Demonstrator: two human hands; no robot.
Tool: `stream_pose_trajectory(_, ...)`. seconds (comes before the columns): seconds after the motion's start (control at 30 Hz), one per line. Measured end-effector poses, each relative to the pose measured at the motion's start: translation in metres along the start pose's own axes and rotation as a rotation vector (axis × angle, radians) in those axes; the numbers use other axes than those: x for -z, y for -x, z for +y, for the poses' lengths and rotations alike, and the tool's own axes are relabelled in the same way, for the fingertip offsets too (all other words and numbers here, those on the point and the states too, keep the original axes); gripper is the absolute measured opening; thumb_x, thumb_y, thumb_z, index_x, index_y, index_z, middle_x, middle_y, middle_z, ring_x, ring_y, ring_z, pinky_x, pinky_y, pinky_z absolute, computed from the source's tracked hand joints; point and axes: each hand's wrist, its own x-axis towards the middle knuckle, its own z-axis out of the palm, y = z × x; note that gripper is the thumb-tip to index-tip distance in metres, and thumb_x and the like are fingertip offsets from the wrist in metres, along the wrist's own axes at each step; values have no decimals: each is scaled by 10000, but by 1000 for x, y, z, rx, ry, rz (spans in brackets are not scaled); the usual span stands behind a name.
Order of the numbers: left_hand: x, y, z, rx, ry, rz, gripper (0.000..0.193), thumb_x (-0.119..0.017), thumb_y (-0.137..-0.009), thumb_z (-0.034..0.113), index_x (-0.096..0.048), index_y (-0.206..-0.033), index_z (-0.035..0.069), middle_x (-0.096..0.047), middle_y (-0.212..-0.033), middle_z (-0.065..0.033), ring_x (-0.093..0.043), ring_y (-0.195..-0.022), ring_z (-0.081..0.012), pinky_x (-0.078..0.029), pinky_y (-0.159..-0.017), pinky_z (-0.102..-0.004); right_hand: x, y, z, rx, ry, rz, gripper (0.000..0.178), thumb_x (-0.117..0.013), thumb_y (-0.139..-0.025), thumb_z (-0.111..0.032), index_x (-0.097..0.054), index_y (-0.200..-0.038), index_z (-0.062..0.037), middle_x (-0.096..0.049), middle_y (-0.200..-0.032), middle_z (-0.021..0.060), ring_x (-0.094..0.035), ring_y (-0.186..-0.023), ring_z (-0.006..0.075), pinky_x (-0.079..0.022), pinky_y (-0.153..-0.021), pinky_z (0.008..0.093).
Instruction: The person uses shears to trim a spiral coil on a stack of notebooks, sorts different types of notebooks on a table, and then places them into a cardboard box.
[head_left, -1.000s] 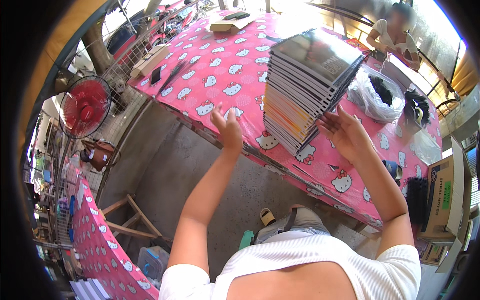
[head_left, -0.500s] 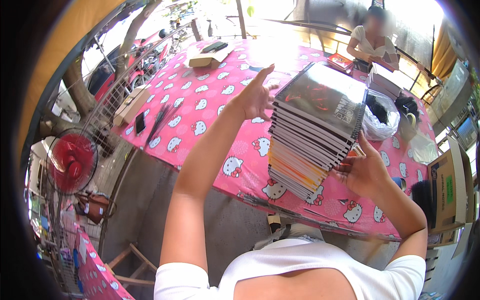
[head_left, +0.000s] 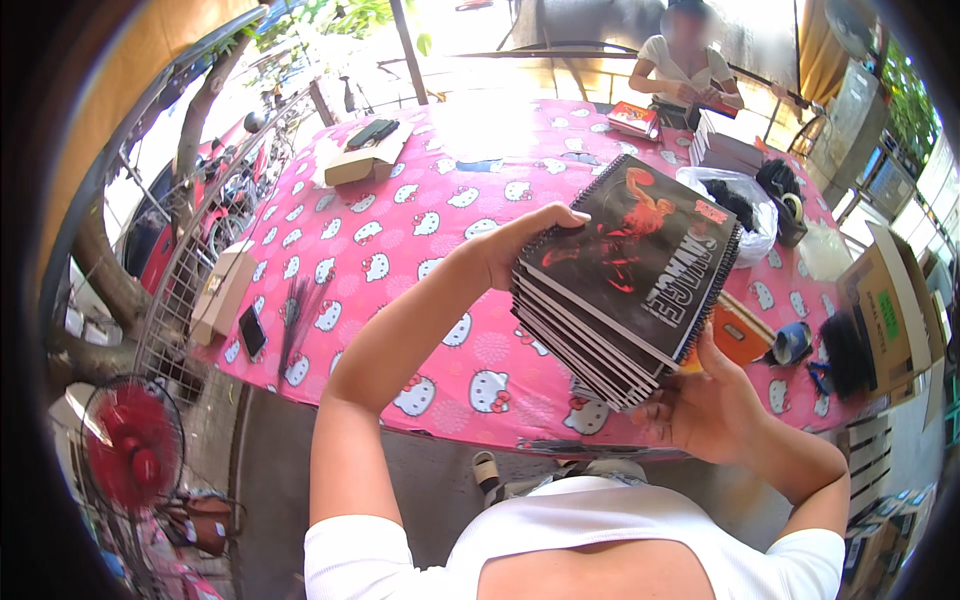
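A stack of several spiral notebooks (head_left: 640, 255) with black covers and a red-orange figure is held tilted above the near part of the table. My left hand (head_left: 515, 240) grips its left side, thumb on the top cover and fingers hidden beneath. At the lower right corner, my right hand (head_left: 705, 405) holds the edge, thumb up along the coil side and the other fingers partly under the stack. An orange notebook (head_left: 735, 330) shows past the right side, lower on the table; how many lie under it is hidden.
A pink patterned cloth covers the table (head_left: 470, 340). On the right are a tape roll (head_left: 790, 343), a clear bag (head_left: 750, 215) of black coils and a cardboard box (head_left: 885, 320). A phone (head_left: 252, 332) and thin black rods (head_left: 295, 320) lie left. Another person (head_left: 685, 75) sits across.
My left hand has closed on the stack's left side. The black notebooks have come apart from the orange ones below and are tilted. The view has shifted.
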Motion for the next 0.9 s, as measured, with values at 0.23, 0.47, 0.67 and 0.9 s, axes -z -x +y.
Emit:
stream_pose_trajectory(0.23, 22, 68, -18, 3, -32, -155, 381, -507, -811, 243, -584, -1063, -33, -659, -930, -138, -667, -788, -199, -554, -750, -340, -19, -36, 80, 282, -108, 97, 875, -429, -762, -753, -464, -1223, -11, -561, -1123, 124, -547, -1039, 253, -426, -861, 415)
stream_pose_trajectory(0.47, 53, 122, -75, -100, 3, -107, 1088, -633, -576, 64, 4, -1456, 132, -453, -1288, -153, -524, -1118, -253, -414, -963, -346, -59, -79, 134, 599, -102, 26, 874, -599, -731, -664, -378, -1320, -58, -530, -1221, 126, -532, -1118, 254, -471, -917, 436)
stream_pose_trajectory(0.67, 115, 151, -104, -304, -14, -94, 1152, -575, -481, 24, 4, -1464, 175, -403, -1327, -149, -460, -1189, -263, -408, -954, -363, -59, -153, 164, 704, 78, 114, 773, -781, -683, -337, -363, -1260, -39, -533, -1109, 102, -562, -1023, 220, -514, -824, 360)
stream_pose_trajectory(0.9, 204, 171, -126, -319, -479, -126, 1024, -789, -627, 168, -140, -1396, -20, -535, -1201, -130, -466, -1138, -209, -313, -1025, -342, -31, -242, 138, 852, 594, -13, 1065, -879, -529, -272, -220, -1327, -20, -455, -1210, 117, -466, -1138, 213, -387, -971, 348)
